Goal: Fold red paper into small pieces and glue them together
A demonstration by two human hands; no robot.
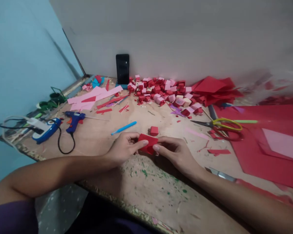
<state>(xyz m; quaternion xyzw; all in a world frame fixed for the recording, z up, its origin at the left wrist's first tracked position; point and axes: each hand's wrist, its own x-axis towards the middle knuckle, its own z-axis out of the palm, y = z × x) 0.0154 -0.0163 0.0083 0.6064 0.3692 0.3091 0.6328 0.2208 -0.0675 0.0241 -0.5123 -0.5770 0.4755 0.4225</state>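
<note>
Between my two hands is a small piece of red paper, held up a little above the wooden table. My left hand pinches its left side, thumb on the front. At the right edge my right hand grips it the same way, with the thumb near the lower corner. Just behind the paper sits a small red cube. A blue pen-like stick lies beyond my left hand. The fingers behind the paper are partly hidden.
A pile of red and pink cubes lies at the back beside an upright phone. A glue gun and blue power strip are left. Scissors, a knife and red sheets are right.
</note>
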